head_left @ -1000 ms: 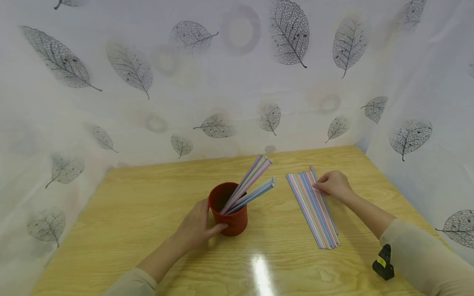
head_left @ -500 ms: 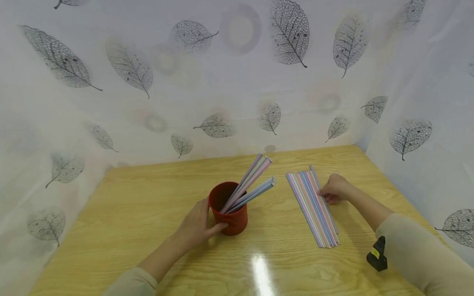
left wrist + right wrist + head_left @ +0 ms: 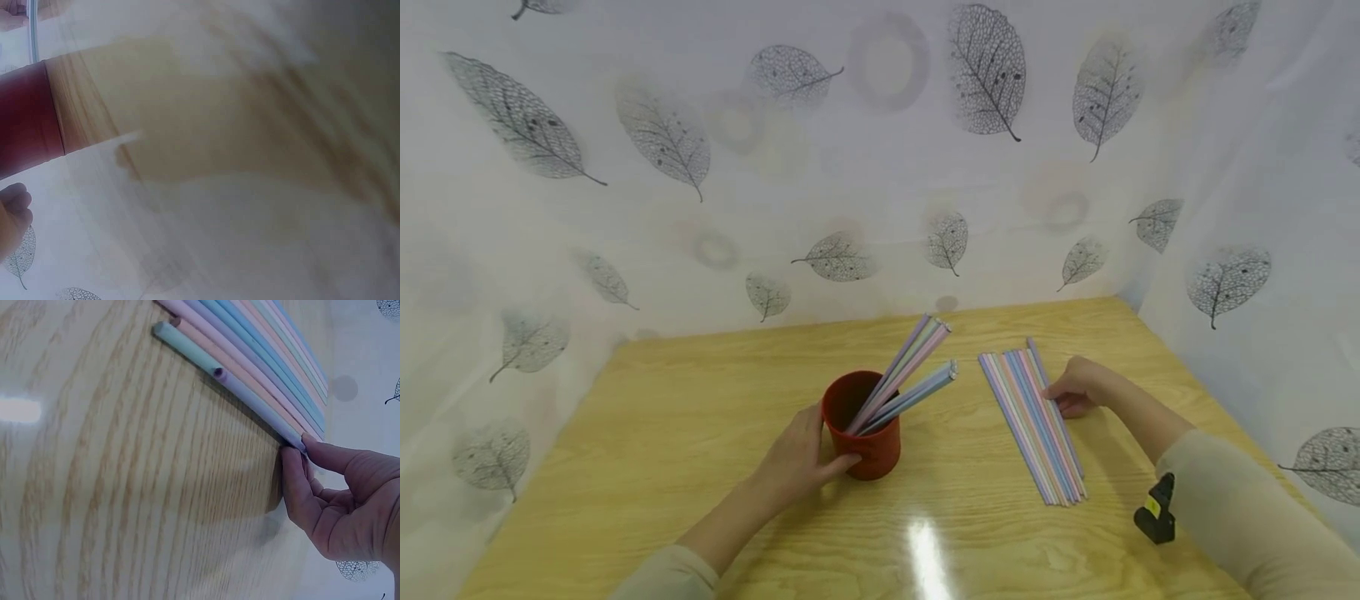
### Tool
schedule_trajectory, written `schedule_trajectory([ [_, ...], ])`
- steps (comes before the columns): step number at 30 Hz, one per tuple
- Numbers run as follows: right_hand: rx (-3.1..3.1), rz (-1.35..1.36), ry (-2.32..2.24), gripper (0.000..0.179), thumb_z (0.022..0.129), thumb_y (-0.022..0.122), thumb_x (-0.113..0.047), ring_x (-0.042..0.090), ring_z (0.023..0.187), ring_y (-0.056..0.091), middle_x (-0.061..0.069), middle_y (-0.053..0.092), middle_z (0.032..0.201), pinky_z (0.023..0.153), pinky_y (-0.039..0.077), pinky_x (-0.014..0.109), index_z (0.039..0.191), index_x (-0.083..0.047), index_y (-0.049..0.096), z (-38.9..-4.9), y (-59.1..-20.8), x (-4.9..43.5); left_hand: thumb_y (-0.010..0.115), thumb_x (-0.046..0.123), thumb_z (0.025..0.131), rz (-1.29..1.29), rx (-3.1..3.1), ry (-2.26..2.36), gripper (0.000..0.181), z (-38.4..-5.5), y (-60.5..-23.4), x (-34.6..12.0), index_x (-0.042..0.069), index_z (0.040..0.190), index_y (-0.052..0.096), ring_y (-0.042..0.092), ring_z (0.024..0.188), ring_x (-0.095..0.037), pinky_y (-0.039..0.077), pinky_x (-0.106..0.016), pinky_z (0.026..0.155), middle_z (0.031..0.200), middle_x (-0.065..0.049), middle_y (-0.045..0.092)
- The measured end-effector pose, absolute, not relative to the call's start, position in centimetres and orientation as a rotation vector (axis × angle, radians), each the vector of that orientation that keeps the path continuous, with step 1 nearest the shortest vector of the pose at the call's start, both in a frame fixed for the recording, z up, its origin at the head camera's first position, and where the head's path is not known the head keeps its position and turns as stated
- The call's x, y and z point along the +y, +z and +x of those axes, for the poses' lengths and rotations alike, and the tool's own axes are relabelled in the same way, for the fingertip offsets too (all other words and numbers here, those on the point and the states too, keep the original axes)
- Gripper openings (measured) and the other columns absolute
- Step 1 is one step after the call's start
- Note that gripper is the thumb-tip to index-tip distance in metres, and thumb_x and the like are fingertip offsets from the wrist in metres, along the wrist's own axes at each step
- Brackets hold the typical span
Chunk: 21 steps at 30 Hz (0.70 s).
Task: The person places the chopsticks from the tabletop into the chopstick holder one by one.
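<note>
The right hand (image 3: 1078,387) has its thumb and fingers closed in a pinch on a slim, round lavender straw (image 3: 265,415), which lies along the right edge of a flat row of pastel straws (image 3: 1033,425) in pink, blue, peach and purple; its far end juts beyond the rest. The left hand (image 3: 801,454) wraps the side of a red, round-mouthed cup (image 3: 880,454), thumb across its front. Inside, a bundle of pink, purple, green and blue straws (image 3: 906,367) leans right, over the rim. Cup and row stand apart on a yellowish wood-grain table (image 3: 700,392), before a pale leaf-printed cloth (image 3: 887,183).
</note>
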State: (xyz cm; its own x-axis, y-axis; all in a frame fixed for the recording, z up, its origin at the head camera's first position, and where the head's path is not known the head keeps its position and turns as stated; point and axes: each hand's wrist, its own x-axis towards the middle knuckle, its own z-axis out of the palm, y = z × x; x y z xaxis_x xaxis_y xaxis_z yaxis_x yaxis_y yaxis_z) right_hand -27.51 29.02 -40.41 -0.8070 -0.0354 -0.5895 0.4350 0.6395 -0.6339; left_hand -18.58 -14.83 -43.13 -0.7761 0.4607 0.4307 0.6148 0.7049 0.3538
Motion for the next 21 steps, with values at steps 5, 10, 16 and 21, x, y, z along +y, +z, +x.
schedule_trajectory([
  [5,2.29,0.3,-1.074,0.017,0.086,0.066,-0.005,0.01,0.053,0.062,0.005,0.062,0.061,0.058,0.057,0.024,0.085,0.012,0.062,-27.4,-40.5,28.9,0.069,0.052,0.081,-0.848,-2.611,-0.701,0.082,-18.6,-43.2,-14.9,0.0,0.137,0.037,0.056,0.111,-0.033,0.05,-0.047,0.092,0.122,-0.019,0.056],
  [10,2.302,0.237,-1.061,0.017,0.087,0.063,-0.004,0.01,0.052,0.061,0.005,0.061,0.062,0.057,0.056,0.023,0.086,0.013,0.063,-27.0,-40.3,29.1,0.066,0.054,0.082,-0.859,-2.605,-0.706,0.082,-18.6,-43.4,-14.8,0.001,0.137,0.037,0.055,0.112,-0.032,0.05,-0.046,0.093,0.123,-0.018,0.056],
  [16,2.324,0.172,-1.166,0.019,0.084,0.061,0.0,0.011,0.054,0.061,0.004,0.061,0.063,0.059,0.058,0.028,0.091,0.018,0.06,-27.1,-39.6,29.3,0.066,0.054,0.082,-0.865,-2.601,-0.709,0.082,-18.7,-43.1,-14.8,0.001,0.137,0.036,0.055,0.113,-0.032,0.049,-0.046,0.094,0.123,-0.018,0.056],
  [21,2.312,0.164,-1.253,0.023,0.086,0.059,0.001,0.011,0.055,0.063,0.003,0.062,0.063,0.061,0.058,0.031,0.099,0.02,0.057,-27.6,-38.9,29.2,0.065,0.054,0.082,-0.87,-2.594,-0.715,0.082,-18.7,-43.1,-14.9,0.0,0.137,0.036,0.055,0.114,-0.033,0.048,-0.046,0.095,0.124,-0.019,0.055],
])
